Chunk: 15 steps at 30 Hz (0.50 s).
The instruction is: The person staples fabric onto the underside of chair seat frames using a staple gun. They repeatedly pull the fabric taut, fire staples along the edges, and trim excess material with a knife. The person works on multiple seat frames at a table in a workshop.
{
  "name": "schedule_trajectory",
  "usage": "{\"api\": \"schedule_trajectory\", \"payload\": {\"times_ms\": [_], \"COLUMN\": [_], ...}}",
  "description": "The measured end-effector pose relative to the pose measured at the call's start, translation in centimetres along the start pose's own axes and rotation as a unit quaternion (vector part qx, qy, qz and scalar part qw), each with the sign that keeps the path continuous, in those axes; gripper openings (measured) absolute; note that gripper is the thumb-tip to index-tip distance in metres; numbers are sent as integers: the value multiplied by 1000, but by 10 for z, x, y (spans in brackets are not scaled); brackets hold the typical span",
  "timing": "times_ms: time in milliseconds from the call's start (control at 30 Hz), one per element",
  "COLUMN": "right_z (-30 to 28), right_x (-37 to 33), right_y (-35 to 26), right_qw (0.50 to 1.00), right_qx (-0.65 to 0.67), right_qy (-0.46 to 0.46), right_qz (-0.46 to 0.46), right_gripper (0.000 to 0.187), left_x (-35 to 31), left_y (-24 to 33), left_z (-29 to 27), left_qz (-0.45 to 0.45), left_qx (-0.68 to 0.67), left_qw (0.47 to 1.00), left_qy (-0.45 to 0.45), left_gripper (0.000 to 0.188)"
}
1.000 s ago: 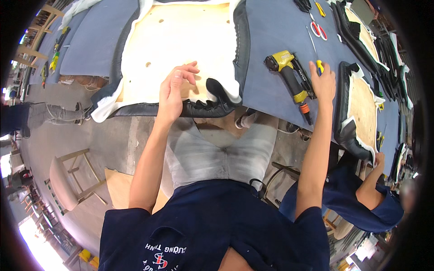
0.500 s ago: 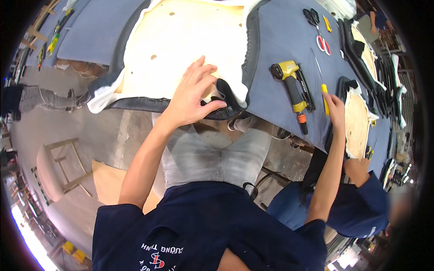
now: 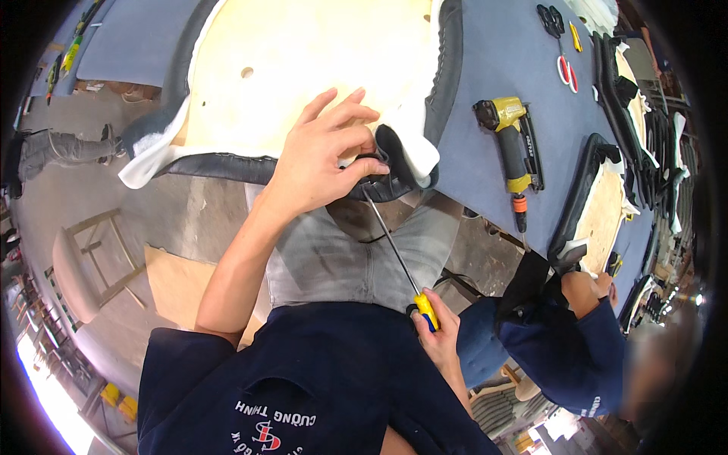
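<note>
A wooden seat panel (image 3: 303, 68) with white padding and a black cover (image 3: 250, 168) lies at the table's near edge. My left hand (image 3: 322, 155) rests over its front edge, thumb and fingers pinching a fold of the black cover near the right corner. Loose white padding (image 3: 413, 144) sticks out beside that corner. In my right hand (image 3: 441, 334), close to my body, is a screwdriver (image 3: 426, 309) with a yellow handle and a long thin shaft. Its tip meets the black cover just below my left thumb; whether it goes in, I cannot tell.
A yellow and black staple gun (image 3: 508, 140) lies right of the panel. Scissors (image 3: 563, 57) and a small yellow cutter (image 3: 575, 36) are farther back. Another padded panel (image 3: 595, 212) lies at right, where a co-worker's arm (image 3: 580, 292) reaches in. A wooden-framed chair (image 3: 91, 262) stands at left.
My right hand has taken the screwdriver off the table and brought it down left, its tip now at the cover's edge. My left hand stays on the fold.
</note>
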State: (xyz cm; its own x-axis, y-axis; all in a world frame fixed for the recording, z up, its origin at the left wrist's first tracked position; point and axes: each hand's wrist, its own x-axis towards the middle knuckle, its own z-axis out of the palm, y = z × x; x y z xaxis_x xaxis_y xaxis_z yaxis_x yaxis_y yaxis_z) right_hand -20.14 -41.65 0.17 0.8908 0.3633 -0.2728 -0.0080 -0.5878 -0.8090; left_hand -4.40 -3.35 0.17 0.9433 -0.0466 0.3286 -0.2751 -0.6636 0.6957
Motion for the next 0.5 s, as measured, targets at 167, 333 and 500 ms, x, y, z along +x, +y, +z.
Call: {"api": "schedule_trajectory", "payload": {"times_ms": [167,333,500], "right_z": [-5,-21,-14], "right_x": [-14,-15,-19], "right_y": [5,-8,-6], "right_qw": [958,811,742], "right_qx": [225,510,571], "right_qy": [-40,-137,-116], "right_qz": [174,253,332], "right_gripper": [53,62,64], "left_x": [0,0,0], "left_y": [-1,-2,-1], "left_z": [3,2,0], "left_qz": [-6,-2,-4], "left_qx": [-22,-29,-21], "left_qw": [1000,999,1000], "left_qy": [6,14,9], "left_gripper": [34,33,33]}}
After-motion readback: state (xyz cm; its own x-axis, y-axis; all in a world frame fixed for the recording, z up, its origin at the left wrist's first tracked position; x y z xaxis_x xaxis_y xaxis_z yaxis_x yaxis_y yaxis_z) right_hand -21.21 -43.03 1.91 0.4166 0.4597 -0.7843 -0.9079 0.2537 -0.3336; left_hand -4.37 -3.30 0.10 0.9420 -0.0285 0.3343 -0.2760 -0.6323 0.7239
